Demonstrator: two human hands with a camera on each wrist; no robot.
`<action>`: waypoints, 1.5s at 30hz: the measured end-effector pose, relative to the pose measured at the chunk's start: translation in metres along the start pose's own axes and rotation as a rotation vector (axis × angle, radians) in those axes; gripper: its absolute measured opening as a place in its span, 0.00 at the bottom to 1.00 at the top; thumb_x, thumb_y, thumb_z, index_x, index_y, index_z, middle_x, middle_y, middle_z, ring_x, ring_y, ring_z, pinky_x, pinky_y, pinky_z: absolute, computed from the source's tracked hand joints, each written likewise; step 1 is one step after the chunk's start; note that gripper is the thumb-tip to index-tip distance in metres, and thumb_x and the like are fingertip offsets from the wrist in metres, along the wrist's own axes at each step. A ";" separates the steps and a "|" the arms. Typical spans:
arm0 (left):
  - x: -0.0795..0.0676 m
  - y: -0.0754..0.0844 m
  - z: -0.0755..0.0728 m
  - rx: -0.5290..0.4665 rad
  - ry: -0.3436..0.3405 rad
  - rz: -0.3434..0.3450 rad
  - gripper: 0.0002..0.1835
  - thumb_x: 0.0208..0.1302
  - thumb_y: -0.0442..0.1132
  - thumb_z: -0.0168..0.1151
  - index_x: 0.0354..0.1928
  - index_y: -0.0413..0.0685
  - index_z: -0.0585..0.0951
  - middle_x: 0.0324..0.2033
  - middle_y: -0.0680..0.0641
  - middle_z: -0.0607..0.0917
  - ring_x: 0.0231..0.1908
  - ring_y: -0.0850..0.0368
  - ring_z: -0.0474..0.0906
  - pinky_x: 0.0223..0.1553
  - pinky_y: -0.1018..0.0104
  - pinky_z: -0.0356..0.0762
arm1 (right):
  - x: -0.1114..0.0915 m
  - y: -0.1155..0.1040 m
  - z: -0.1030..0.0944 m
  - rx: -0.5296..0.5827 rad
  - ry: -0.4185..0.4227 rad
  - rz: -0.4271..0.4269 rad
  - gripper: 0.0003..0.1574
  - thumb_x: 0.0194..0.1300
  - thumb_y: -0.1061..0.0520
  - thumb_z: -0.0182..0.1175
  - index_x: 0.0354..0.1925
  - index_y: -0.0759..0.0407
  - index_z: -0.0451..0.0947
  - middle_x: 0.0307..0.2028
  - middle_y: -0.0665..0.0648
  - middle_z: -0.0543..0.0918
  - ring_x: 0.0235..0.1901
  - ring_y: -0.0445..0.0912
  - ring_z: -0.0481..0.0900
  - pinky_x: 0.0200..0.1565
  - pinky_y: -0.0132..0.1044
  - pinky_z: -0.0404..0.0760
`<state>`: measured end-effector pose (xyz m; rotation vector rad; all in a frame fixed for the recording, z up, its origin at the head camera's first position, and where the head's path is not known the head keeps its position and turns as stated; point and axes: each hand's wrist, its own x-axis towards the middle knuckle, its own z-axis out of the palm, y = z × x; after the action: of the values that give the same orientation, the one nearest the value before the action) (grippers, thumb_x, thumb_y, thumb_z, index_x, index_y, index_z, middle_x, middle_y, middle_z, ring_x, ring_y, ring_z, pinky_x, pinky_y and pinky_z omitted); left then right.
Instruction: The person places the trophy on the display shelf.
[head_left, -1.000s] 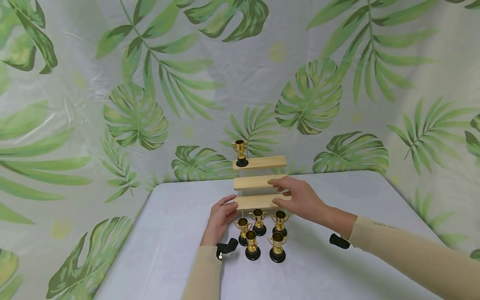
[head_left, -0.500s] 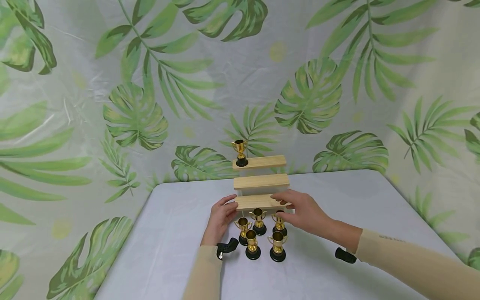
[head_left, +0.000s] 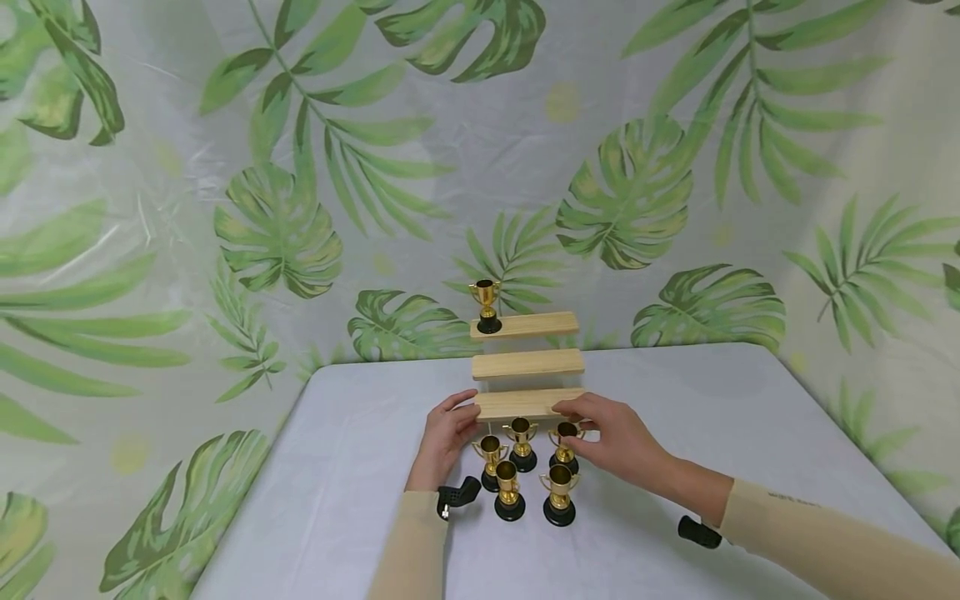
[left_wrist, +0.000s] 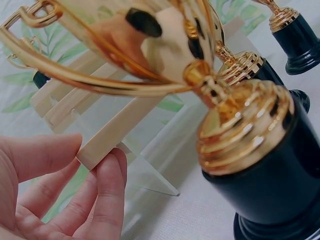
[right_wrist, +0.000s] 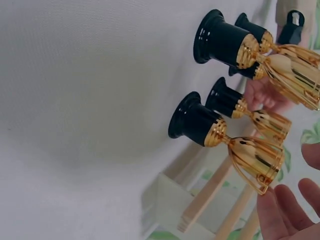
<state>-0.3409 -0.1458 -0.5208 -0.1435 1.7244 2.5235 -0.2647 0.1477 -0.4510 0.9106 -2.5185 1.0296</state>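
Note:
My left hand (head_left: 444,433) pinches the left end of the lowest wooden shelf (head_left: 517,405) of a three-tier display stand; in the left wrist view the thumb lies above the plank (left_wrist: 117,130) and fingers curl below it. Beside the back right small gold trophy cup (head_left: 563,454), my right hand (head_left: 626,440) has thumb and fingers spread apart. The right wrist view shows a fingertip right at this trophy's handle (right_wrist: 257,160), with the thumb well away from the cup. Several matching gold trophies with black bases, including a front right one (head_left: 559,496), stand upright in front of the stand.
One trophy (head_left: 487,308) stands at the left end of the top shelf (head_left: 543,324). The middle shelf (head_left: 528,364) bears nothing. A white cloth covers the table (head_left: 360,483), and a leaf-patterned curtain (head_left: 480,150) hangs behind it.
My right hand has come down from in front of the middle shelf to the back right trophy. The left hand keeps its grip on the lowest shelf. The head view has shifted slightly.

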 end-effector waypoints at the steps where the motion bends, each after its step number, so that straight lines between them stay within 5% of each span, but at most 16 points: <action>1: 0.000 0.000 0.000 0.002 0.001 0.003 0.25 0.64 0.28 0.65 0.63 0.35 0.76 0.46 0.37 0.85 0.42 0.52 0.85 0.44 0.62 0.82 | 0.000 0.000 0.000 0.003 0.006 0.000 0.29 0.58 0.59 0.75 0.58 0.49 0.81 0.44 0.49 0.83 0.43 0.44 0.83 0.45 0.37 0.84; 31: 0.005 -0.003 0.006 -0.014 0.019 0.002 0.24 0.62 0.26 0.66 0.61 0.35 0.79 0.40 0.42 0.86 0.36 0.56 0.85 0.41 0.63 0.82 | -0.002 0.018 0.015 0.021 0.004 0.088 0.24 0.56 0.62 0.75 0.53 0.54 0.85 0.40 0.45 0.80 0.42 0.42 0.81 0.41 0.38 0.85; 45: 0.003 -0.003 -0.001 -0.019 0.018 0.011 0.24 0.63 0.27 0.66 0.62 0.34 0.78 0.40 0.42 0.86 0.36 0.55 0.85 0.40 0.64 0.83 | -0.001 0.023 0.023 0.082 -0.022 0.109 0.23 0.57 0.61 0.75 0.52 0.49 0.85 0.43 0.43 0.82 0.42 0.41 0.81 0.39 0.28 0.83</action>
<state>-0.3438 -0.1452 -0.5242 -0.1594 1.7121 2.5548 -0.2792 0.1450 -0.4801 0.8179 -2.5865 1.1695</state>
